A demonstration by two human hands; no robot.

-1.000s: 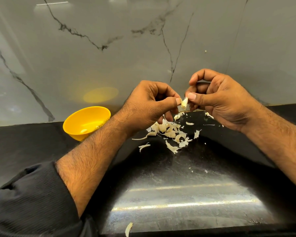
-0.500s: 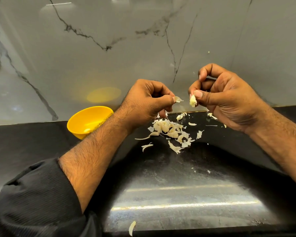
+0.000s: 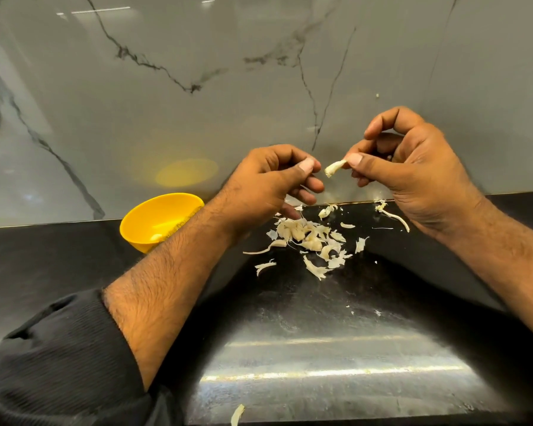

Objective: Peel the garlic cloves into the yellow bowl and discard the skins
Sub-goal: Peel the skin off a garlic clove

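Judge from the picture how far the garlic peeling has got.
Done: at least one pale clove lies in the bowl, and skins are piled on the counter. In hand: the right hand pinches a garlic piece; the left hand is beside it. Left: finish peeling, then discard the skins.

A second ago both hands met around the garlic clove (image 3: 335, 168); since then they have drawn apart, and now only the right hand (image 3: 413, 173) pinches it between thumb and fingers. The left hand (image 3: 268, 186) has let go and sits just beside the clove with a gap between them. The scrap of skin it held at its thumb tip half a second ago is no longer there.
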